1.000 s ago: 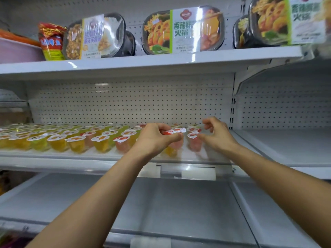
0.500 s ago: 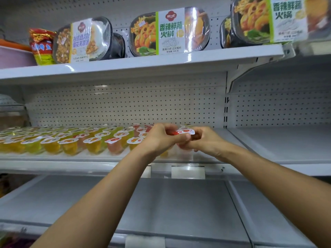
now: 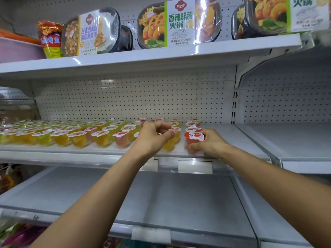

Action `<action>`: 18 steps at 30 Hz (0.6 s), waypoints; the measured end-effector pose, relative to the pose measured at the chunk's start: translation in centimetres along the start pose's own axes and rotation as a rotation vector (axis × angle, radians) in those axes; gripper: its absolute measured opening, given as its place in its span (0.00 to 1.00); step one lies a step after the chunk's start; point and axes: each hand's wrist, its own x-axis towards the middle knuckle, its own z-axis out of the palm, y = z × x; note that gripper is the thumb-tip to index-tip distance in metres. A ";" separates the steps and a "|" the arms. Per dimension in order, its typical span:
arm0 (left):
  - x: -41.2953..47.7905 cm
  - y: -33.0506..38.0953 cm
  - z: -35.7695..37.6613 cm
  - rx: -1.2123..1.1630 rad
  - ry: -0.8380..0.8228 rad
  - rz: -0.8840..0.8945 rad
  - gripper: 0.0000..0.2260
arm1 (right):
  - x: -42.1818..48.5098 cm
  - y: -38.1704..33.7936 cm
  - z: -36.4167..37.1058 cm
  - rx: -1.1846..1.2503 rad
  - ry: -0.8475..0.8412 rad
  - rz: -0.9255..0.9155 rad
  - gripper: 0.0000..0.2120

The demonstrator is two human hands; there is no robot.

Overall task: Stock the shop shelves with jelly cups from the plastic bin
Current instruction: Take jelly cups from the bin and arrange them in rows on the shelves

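Right hand (image 3: 210, 144) was down at the front edge of the middle shelf (image 3: 226, 138), fingers wrapped around a red jelly cup (image 3: 194, 137) that stood upright at the front of the right-most column. Left hand (image 3: 153, 137) hung just beside it, above the yellow cups, fingers curled inward; whether it held anything could not be told from behind. The rows of jelly cups (image 3: 62, 136), yellow, orange and pink, filled the shelf from the left edge up to the hands. Overhead, hot pot meal boxes (image 3: 179, 24) lined the upper shelf (image 3: 161, 56). A white label strip (image 3: 195, 166) sat below the red cup.
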 end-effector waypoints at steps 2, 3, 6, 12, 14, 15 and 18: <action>0.0 0.0 -0.2 0.005 0.001 -0.003 0.12 | 0.1 -0.1 -0.1 -0.005 -0.010 0.004 0.27; 0.0 0.0 -0.2 0.010 0.000 -0.005 0.12 | 0.0 -0.1 -0.1 -0.011 -0.015 0.011 0.27; -0.1 0.1 -0.2 0.058 0.002 -0.008 0.13 | -0.3 -0.4 -0.4 -0.054 -0.038 0.007 0.23; -1.1 0.8 -0.2 0.239 0.026 0.056 0.15 | -2.6 -1.2 -2.3 -0.297 0.042 -0.046 0.19; -1.8 1.0 -0.3 0.313 0.044 0.091 0.15 | -3.3 -1.0 -2.7 -0.406 0.132 -0.112 0.24; -2.2 1.0 -0.4 0.359 0.059 0.108 0.14 | -3.7 -1.0 -2.7 -0.440 0.168 -0.163 0.25; -3.4 0.6 -1.0 0.498 0.105 0.141 0.15 | -5.0 -1.2 -2.7 -0.482 0.202 -0.313 0.24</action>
